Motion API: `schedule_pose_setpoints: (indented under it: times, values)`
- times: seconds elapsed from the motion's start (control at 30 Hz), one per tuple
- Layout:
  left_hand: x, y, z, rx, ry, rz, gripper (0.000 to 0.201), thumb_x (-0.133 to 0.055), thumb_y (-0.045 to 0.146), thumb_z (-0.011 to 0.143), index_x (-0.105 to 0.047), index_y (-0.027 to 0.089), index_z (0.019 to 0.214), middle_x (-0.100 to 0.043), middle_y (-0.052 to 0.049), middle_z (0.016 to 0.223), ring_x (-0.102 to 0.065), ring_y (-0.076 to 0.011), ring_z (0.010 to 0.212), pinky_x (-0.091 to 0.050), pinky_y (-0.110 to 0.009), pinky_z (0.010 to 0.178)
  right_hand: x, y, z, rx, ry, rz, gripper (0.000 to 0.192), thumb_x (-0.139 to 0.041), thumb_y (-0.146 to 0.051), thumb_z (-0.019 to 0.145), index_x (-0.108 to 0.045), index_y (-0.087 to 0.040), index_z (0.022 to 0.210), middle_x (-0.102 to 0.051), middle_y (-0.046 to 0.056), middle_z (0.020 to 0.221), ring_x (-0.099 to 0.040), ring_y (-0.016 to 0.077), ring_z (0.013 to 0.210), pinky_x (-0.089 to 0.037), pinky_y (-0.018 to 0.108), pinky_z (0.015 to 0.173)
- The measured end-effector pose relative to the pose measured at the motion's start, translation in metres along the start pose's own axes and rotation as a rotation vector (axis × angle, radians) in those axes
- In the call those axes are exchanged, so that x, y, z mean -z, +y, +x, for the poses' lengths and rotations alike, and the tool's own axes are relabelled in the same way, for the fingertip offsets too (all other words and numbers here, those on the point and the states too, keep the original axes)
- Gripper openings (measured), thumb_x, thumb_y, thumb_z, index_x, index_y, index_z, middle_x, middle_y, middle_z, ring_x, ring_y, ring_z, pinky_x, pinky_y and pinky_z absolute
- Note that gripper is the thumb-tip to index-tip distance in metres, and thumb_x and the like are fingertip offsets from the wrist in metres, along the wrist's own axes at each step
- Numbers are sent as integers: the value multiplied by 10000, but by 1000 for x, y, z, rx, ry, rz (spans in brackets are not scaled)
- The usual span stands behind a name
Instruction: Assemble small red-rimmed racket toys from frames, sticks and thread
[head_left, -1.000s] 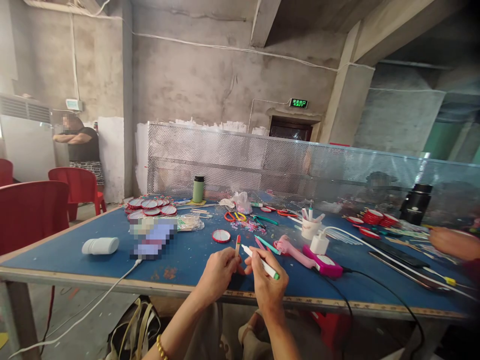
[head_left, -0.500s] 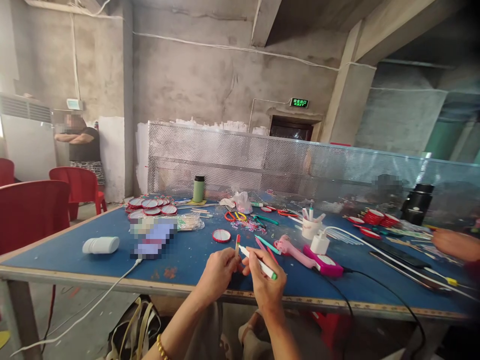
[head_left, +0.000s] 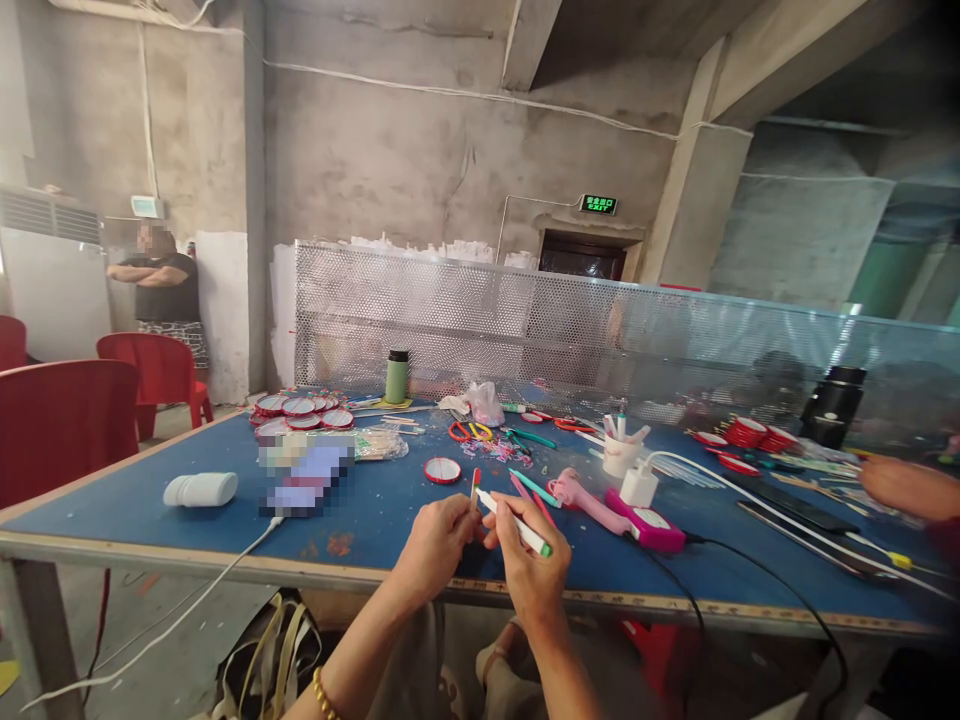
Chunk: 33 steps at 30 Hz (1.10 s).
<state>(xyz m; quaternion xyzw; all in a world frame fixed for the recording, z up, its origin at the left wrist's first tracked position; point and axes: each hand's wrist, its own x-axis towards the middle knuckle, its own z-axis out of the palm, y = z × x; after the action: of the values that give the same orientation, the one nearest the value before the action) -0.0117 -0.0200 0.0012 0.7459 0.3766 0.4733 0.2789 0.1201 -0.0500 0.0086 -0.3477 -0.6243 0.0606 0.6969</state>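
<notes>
My left hand (head_left: 436,540) pinches a thin wooden craft stick (head_left: 475,492) upright near the table's front edge. The upper end of the stick is coloured red, with a little green near the marker tip. In my right hand (head_left: 534,565) is a white marker (head_left: 516,520) with a green end, held like a pen. Its tip points up and left and meets or nearly meets the stick. Just beyond my hands lies a round disc with a red rim (head_left: 442,470). Pink and teal pens (head_left: 534,490) lie beside my right hand.
A pink glue gun (head_left: 592,505) and a magenta power block (head_left: 646,524) with cables sit right of my hands. Behind are a cup of pens (head_left: 621,455), scissors and a green bottle (head_left: 397,378). Left lie a white bottle (head_left: 201,490) and stacked discs. Another person's hand (head_left: 904,485) is at far right.
</notes>
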Motion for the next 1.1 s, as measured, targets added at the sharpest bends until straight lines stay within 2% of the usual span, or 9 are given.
schedule_pose_setpoints:
  times: [1.1]
  values:
    - [0, -1, 0, -14, -4, 1, 333, -436, 353, 944, -520, 182, 671, -527, 29, 609, -439, -103, 557, -283, -211, 548, -1, 2, 0, -19, 20, -16, 203, -589, -321, 930, -707, -166, 873, -704, 9, 654, -617, 116, 454, -540, 217, 482]
